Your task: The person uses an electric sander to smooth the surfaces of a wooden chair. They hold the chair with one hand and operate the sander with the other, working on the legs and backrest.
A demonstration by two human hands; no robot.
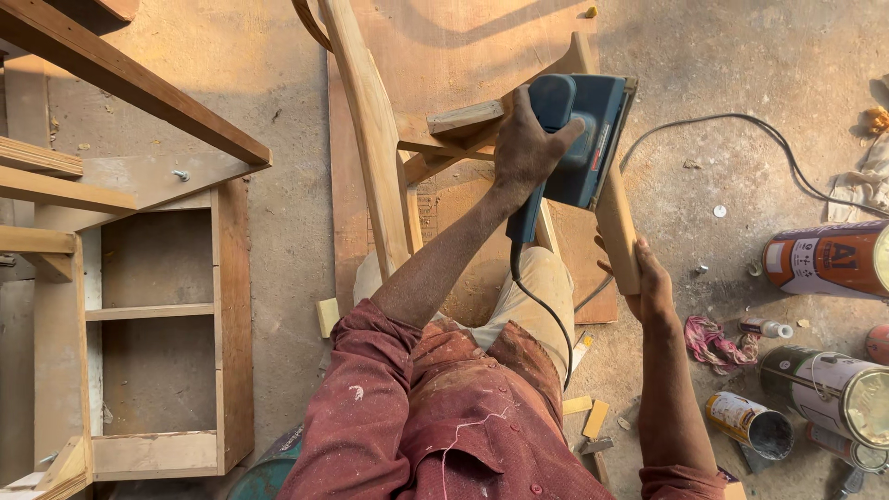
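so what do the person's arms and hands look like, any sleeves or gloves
Both hands are bare, with no gloves: left hand, right hand. The person wears a dark red shirt flecked with pale paint spots and loose threads. Its sleeves are rolled up above the elbows, so both forearms are uncovered. The forearms and hands carry a fine coating of pale dust. No watch or rings show.

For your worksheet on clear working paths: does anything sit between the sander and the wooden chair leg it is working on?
Nothing visible does. The sander, gripped by the left hand, rests straight on the chair leg, which the right hand steadies lower down.
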